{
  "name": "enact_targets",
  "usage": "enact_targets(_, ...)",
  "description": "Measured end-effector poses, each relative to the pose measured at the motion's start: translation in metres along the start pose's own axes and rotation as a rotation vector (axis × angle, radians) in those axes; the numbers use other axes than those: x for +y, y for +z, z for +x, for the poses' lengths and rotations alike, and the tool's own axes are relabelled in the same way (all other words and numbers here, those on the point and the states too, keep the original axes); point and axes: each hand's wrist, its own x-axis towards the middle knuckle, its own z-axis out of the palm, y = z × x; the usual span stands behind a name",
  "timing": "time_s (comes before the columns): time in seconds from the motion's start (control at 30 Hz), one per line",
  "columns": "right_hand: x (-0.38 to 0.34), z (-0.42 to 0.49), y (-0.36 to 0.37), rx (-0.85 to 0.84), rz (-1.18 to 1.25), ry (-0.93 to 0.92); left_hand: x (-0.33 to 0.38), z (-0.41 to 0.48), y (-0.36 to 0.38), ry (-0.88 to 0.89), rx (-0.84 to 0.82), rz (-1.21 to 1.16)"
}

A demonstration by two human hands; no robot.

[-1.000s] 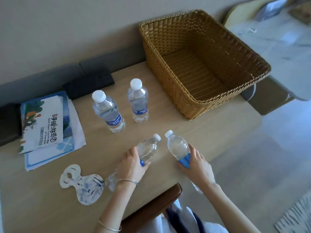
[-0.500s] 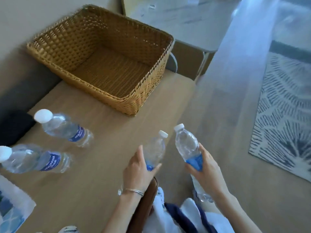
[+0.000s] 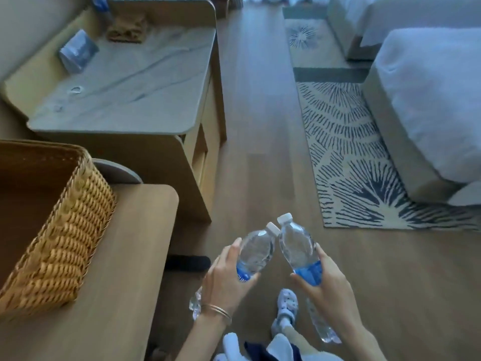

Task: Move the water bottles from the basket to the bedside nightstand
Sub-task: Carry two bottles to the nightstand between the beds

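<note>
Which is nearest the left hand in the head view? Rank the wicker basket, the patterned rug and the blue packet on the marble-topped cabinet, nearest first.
From the left hand:
1. Wicker basket, on the wooden table to its left.
2. Patterned rug, on the floor ahead and right.
3. Blue packet, far back left on the cabinet.

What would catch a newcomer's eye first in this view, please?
Two clear plastic water bottles with white caps, one in the left hand and one in the right hand, meet at their caps low in the centre. A woven tan wicker basket sits on the wooden table at left.
</note>
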Motion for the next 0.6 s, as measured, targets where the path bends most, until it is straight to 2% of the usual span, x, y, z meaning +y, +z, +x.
enact_targets(0.33, 0.042, 0.127, -0.103, 0.076, -0.060, -0.001, 0.113, 0.118, 0.074, 0.040, 0.081, -0.217)
enact_targets(0.6, 0.051, 0.213, -0.128, 0.086, -0.033, 0.020, 0.143, 0.206, 0.109, 0.051, 0.019, -0.163)
